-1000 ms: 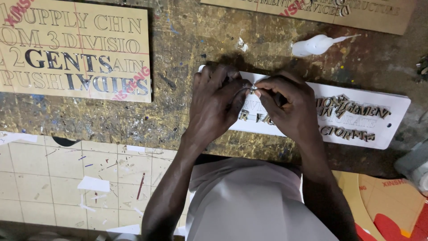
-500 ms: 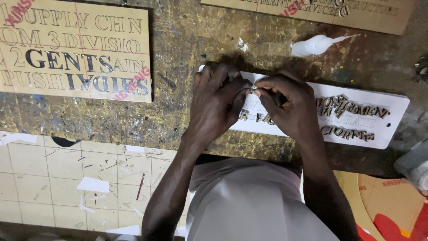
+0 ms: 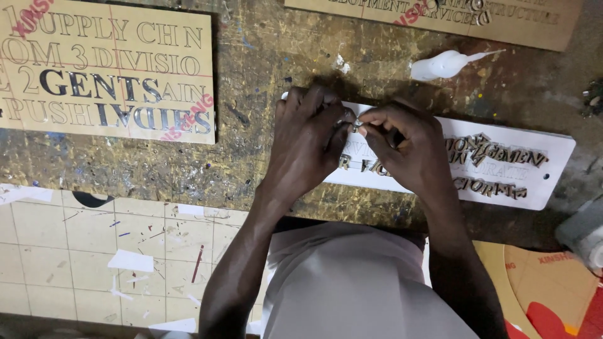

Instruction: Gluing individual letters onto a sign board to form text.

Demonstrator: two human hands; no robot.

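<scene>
Two hands meet in the head view, over the left end of a white sign board (image 3: 553, 169) that lies flat on the paint-stained workbench (image 3: 264, 69). Our left hand (image 3: 311, 141) and our right hand (image 3: 408, 147) both pinch one small metal piece (image 3: 355, 123) between their fingertips, so the fingers are narrow and closed on it. This piece is held just above the board, at about 12 o'clock from the middle of the picture. Raised dark letters (image 3: 496, 154) stand on the board at 3 o'clock from the right hand. A white squeeze bottle (image 3: 443, 64) lies on its side at 1 o'clock, apart from the board. A tan lettered panel (image 3: 107, 69) rests at 10 o'clock, well apart from the hands. Pale tiled floor (image 3: 63, 251) shows at 8 o'clock.
</scene>
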